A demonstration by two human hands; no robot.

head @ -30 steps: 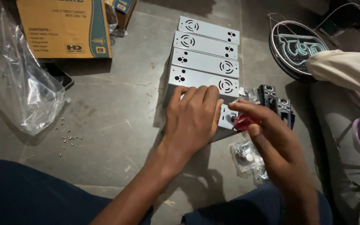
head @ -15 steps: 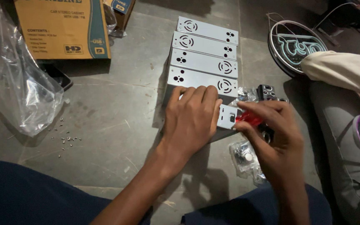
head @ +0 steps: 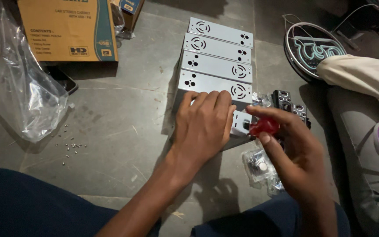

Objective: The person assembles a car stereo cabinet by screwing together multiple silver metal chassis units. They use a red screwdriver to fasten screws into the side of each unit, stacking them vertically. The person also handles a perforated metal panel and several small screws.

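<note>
My left hand (head: 205,125) lies flat, fingers together, on the nearest grey metal casing (head: 240,124), pressing it to the floor. My right hand (head: 292,151) grips a red-handled screwdriver (head: 264,126) whose tip meets the right end of that casing. Behind it several more grey metal casings (head: 216,66) with round vent holes lie side by side in a row. Black plastic parts (head: 291,105) sit just beyond my right hand.
A small clear bag of hardware (head: 259,166) lies under my right wrist. Loose screws (head: 71,147) are scattered left, near a crumpled plastic bag (head: 18,87) and a cardboard box (head: 69,28). A round neon sign (head: 314,48) and another person's sleeve (head: 365,77) are at right.
My right hand has shifted slightly left and rotated with the screwdriver at the casing's end. The left hand has stayed put on the casing.
</note>
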